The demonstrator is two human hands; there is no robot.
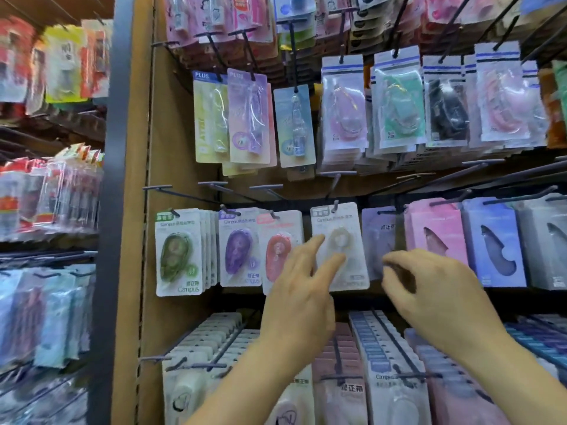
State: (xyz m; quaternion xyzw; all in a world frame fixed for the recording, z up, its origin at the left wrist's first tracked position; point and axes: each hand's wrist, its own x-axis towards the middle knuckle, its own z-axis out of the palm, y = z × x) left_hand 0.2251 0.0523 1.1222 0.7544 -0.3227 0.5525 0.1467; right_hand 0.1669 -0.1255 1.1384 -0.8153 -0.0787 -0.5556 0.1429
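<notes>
**While both hands reach in, the beige tape card (346,228) hangs on its hook (336,205)**

On my feed the left hand (302,289) reaches up from below, wrist straight. Its forefinger and middle finger are stretched out and spread, their tips lying over the beige tape card's left half; whether they press it I cannot tell. The card hangs upright between a red tape card (277,256) and a lilac card (377,237). Beside it, the right hand (429,289) is held knuckles uppermost, its fingers (395,265) loosely bent above the thumb with a gap between. It grips nothing and sits in front of the lilac card's lower part.
</notes>
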